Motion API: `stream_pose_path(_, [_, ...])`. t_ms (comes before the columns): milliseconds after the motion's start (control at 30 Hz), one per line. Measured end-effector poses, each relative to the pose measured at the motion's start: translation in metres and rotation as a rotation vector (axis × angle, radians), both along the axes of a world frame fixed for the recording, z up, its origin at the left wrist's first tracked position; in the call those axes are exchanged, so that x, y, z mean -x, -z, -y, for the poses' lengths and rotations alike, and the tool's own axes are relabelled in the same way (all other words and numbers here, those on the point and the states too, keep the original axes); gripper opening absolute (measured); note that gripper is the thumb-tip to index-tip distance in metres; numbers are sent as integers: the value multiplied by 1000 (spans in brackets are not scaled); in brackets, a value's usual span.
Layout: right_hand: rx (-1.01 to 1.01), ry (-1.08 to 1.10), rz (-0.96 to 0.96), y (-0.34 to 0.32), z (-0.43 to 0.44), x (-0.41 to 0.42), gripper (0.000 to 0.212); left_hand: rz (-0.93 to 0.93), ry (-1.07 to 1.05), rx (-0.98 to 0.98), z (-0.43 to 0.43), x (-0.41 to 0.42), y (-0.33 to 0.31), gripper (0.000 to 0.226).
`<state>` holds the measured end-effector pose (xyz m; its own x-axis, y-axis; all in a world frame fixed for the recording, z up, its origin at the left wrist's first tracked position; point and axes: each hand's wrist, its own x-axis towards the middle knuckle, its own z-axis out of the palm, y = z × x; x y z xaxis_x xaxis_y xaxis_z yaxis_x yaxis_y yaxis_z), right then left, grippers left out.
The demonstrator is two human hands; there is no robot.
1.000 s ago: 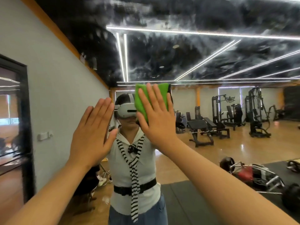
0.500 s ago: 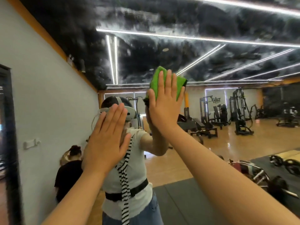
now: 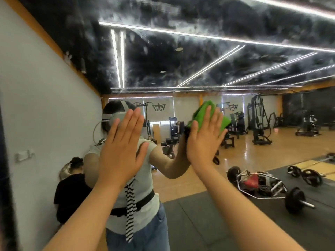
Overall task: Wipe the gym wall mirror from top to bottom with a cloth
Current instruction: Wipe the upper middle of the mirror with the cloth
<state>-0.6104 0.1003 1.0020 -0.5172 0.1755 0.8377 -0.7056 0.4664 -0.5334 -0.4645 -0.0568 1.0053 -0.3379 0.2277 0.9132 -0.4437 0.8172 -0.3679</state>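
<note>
Head view: right hand [image 3: 203,140], fingers straight and flat, presses green cloth [image 3: 208,113] against the mirror [image 3: 253,160] at head height. Left hand [image 3: 121,151] flat on glass, fingers straight, holding nothing.

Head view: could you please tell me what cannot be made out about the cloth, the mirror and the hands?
Green cloth: head view, mostly hidden behind the right hand, whose flat fingers press it; its full shape is unseen.
Wall mirror: top and bottom edges are cut off by the frame; wiped areas cannot be told.
Left hand: seen from the back; contact with the glass is unclear.
</note>
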Motion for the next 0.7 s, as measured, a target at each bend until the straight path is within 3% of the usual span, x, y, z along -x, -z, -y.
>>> stream_pose_path(133, [-346,-79,-456,47,37,-43,59,5,1,1,0,-1,1,68])
stream_pose_path(233, [-551,-60,-722,59,4,-3,55,11,-37,-1,-1,-2,0,68])
stream_pose_path(300, [-501,-26,-670,63,-21,26,56,7,-50,-11,-2,-3,0,68])
stream_pose_path(400, [-263,-4,-415,71,-38,46,59,8,-63,-26,-2,-2,0,69])
stream_pose_path(533, [8,10,-157,79,4,6,60,6,-71,-26,-2,-1,1,69])
stream_pose_path(600, [-94,-61,-235,96,27,-24,62,9,-67,-33,-2,-2,0,69])
stream_pose_path(700, [-384,-139,-525,119,23,-28,63,13,-71,-44,-3,-3,1,69])
